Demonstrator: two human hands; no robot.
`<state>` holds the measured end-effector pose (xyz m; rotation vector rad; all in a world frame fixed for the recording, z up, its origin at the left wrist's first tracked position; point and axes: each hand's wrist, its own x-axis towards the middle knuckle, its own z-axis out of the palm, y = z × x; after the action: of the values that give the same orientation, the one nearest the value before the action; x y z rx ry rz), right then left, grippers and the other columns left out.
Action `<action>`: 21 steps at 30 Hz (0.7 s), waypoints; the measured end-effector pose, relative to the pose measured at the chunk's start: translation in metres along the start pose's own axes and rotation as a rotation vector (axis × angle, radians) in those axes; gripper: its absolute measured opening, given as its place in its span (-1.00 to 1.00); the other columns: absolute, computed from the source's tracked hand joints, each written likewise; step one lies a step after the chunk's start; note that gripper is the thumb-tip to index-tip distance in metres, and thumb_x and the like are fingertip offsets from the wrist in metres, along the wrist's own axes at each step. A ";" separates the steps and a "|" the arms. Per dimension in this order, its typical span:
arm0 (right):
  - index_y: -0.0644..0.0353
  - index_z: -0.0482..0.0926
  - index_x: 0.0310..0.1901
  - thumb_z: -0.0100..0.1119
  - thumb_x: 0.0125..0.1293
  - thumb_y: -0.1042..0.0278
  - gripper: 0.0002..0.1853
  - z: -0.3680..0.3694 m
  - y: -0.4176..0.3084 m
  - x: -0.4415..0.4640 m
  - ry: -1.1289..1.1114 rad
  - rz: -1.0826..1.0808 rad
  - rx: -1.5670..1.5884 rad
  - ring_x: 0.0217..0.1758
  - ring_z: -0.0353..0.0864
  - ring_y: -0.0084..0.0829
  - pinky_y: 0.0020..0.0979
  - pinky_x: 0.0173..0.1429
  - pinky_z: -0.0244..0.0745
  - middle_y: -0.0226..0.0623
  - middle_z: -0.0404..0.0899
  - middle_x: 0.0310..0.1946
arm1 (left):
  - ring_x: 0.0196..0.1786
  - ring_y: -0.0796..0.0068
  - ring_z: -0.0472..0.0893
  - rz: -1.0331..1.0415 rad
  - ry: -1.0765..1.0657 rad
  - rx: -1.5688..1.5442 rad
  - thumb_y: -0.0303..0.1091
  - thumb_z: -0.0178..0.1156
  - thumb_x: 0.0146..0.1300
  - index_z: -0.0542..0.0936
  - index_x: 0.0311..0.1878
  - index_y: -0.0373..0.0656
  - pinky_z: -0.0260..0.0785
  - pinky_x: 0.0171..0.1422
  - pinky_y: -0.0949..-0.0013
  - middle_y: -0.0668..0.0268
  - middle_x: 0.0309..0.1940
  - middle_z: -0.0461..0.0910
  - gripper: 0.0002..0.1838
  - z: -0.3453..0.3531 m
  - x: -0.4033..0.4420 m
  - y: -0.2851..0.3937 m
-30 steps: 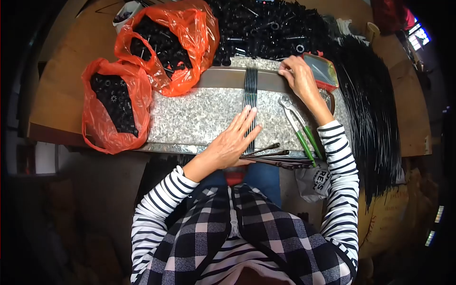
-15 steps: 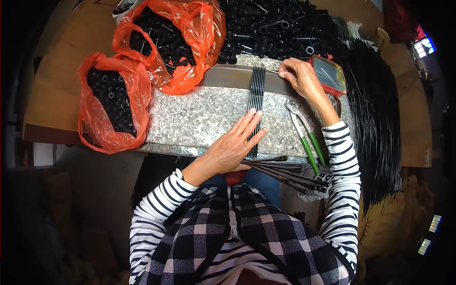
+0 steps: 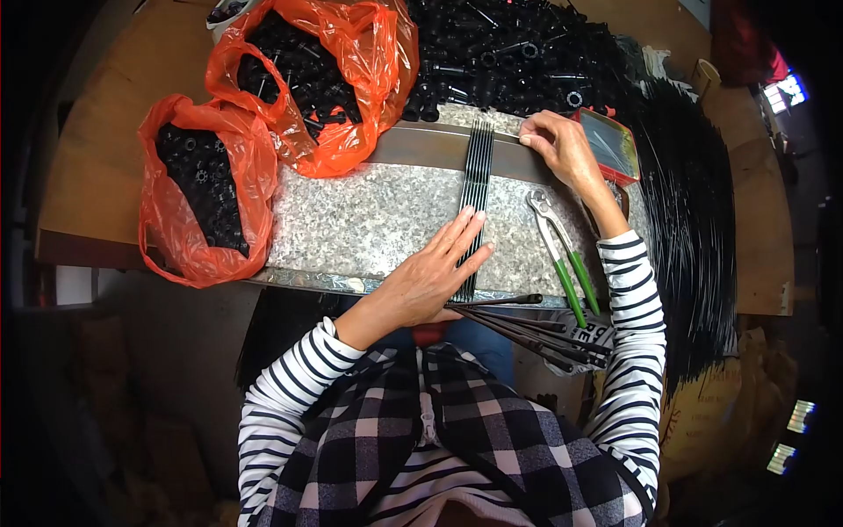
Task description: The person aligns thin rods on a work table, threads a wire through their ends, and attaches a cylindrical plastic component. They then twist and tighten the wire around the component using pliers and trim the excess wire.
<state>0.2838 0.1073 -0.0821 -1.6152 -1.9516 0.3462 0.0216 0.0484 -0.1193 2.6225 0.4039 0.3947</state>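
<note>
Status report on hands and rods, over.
Left hand flat on black rods. Right hand at brown strip. Green-handled pincers beside rods, not touching.

One row of rods (image 3: 477, 171) (number unclear), two orange bags (image 3: 255, 176), one pair of pliers (image 3: 565, 277), one red box (image 3: 616, 175)

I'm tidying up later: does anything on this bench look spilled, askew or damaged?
No damage shows. Black fittings lie loose in a heap outside the orange bags, possibly spilled, possibly just stock. By the left hand, dark rods splay past the front edge of the speckled slab, while the thin rods on it lie side by side.
</note>
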 end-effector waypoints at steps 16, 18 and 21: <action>0.33 0.51 -0.36 0.16 0.15 0.44 -0.88 0.004 0.004 -0.002 0.002 0.037 0.044 -0.38 0.50 -0.45 -0.46 -0.28 0.37 -0.30 0.52 -0.45 | 0.42 -0.06 -0.03 0.009 -0.067 0.143 0.02 0.42 -0.29 0.23 0.23 -0.31 -0.08 0.45 0.16 -0.14 0.33 0.00 0.01 -0.006 0.001 0.002; 0.34 0.51 -0.36 0.16 0.15 0.44 -0.88 0.004 0.004 -0.001 -0.002 0.035 0.038 -0.39 0.50 -0.45 -0.46 -0.28 0.37 -0.29 0.51 -0.45 | 0.42 -0.06 -0.02 0.011 -0.062 0.136 0.02 0.42 -0.29 0.23 0.23 -0.31 -0.08 0.45 0.16 -0.14 0.33 0.00 0.01 -0.006 0.001 0.002; 0.34 0.51 -0.36 0.16 0.15 0.44 -0.88 0.003 0.003 -0.001 -0.009 0.036 0.024 -0.40 0.49 -0.44 -0.46 -0.27 0.37 -0.28 0.51 -0.46 | 0.41 -0.06 -0.02 0.015 -0.054 0.125 0.02 0.42 -0.29 0.24 0.22 -0.31 -0.08 0.46 0.16 -0.14 0.33 0.00 0.00 -0.005 0.001 0.001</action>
<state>0.2847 0.1076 -0.0860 -1.6376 -1.9197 0.3909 0.0213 0.0494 -0.1143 2.7522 0.4030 0.3112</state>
